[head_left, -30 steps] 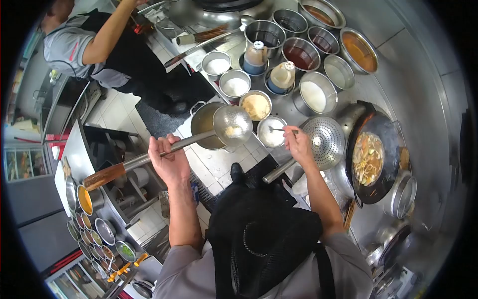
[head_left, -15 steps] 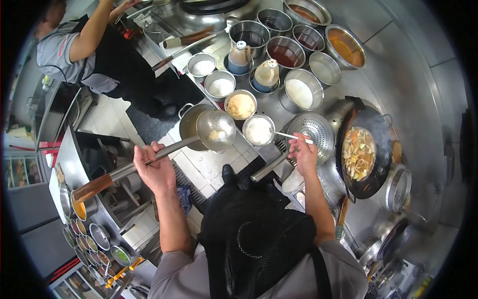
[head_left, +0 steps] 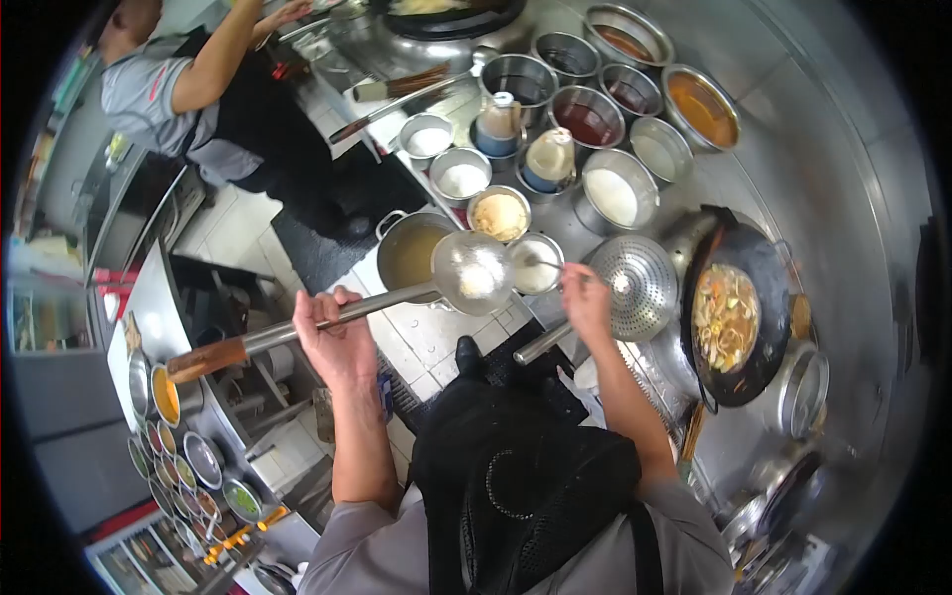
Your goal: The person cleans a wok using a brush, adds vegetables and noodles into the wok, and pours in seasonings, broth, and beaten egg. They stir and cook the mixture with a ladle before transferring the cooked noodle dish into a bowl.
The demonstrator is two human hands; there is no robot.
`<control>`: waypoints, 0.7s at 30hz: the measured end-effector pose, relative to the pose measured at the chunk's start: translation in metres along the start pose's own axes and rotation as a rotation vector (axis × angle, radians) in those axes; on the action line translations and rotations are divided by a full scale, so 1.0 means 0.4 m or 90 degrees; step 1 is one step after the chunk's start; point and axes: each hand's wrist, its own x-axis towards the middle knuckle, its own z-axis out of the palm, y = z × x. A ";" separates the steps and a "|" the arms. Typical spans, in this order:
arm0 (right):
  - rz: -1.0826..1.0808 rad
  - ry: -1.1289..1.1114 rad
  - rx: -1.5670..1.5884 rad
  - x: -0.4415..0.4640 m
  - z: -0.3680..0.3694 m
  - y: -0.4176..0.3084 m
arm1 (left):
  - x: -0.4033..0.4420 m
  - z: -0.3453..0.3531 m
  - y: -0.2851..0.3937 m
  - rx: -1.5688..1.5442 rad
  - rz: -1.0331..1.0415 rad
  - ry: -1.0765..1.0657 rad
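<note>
My left hand (head_left: 335, 337) is closed round the long metal handle of a ladle (head_left: 458, 266), which has a wooden grip end. White seasoning (head_left: 480, 280) lies in the ladle's bowl, above a two-handled pot (head_left: 397, 248). My right hand (head_left: 587, 302) pinches a small spoon (head_left: 547, 264), its head over or in a metal bowl of white granules (head_left: 535, 278). Beside that bowl are a bowl of pale yellow powder (head_left: 499, 214) and a bowl of white powder (head_left: 460, 175). A perforated skimmer (head_left: 635, 283) lies just right of my right hand.
A black wok (head_left: 764, 307) with noodles and vegetables (head_left: 727, 312) stands at the right. Sauce pots (head_left: 587, 114) and squeeze bottles (head_left: 550, 159) crowd the steel counter. At upper left a co-worker (head_left: 213, 109) stands near another wok. Ingredient bowls (head_left: 203, 463) fill the lower left.
More white seasoning now shows in the ladle's bowl. The spoon is lower, with its white handle now mostly hidden by my right hand. The whole view has shifted slightly.
</note>
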 end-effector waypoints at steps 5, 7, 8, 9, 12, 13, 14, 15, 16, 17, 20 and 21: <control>-0.260 0.197 -0.290 -0.057 -0.052 -0.041 | 0.015 0.010 0.008 0.046 0.047 -0.091; -0.199 0.153 -0.211 -0.120 -0.151 -0.145 | -0.029 0.101 -0.022 0.078 0.060 -0.166; -0.165 0.066 -0.119 -0.155 -0.200 -0.211 | -0.049 0.135 -0.053 0.060 0.079 -0.216; -0.147 -0.077 -0.047 -0.197 -0.240 -0.290 | -0.071 0.175 -0.083 0.040 0.105 -0.264; -0.088 -0.413 0.205 -0.403 -0.332 -0.559 | -0.211 0.314 -0.218 0.331 0.423 -0.310; -0.074 -0.511 0.222 -0.449 -0.371 -0.613 | -0.281 0.357 -0.264 0.357 0.426 -0.281; -0.068 -0.536 0.235 -0.494 -0.411 -0.650 | -0.344 0.383 -0.328 0.378 0.471 -0.289; -0.052 -0.535 0.327 -0.528 -0.426 -0.650 | -0.409 0.389 -0.383 0.339 0.478 -0.380; -0.049 -0.471 0.406 -0.564 -0.467 -0.655 | -0.476 0.394 -0.438 0.297 0.474 -0.474; -0.046 -0.408 0.484 -0.595 -0.507 -0.655 | -0.539 0.390 -0.491 0.240 0.455 -0.567; 0.122 -0.282 0.731 -0.643 -0.686 -0.508 | -0.714 0.360 -0.671 0.272 0.445 -0.826; 0.164 -0.183 0.670 -0.658 -0.751 -0.442 | -0.753 0.322 -0.720 0.342 0.455 -0.882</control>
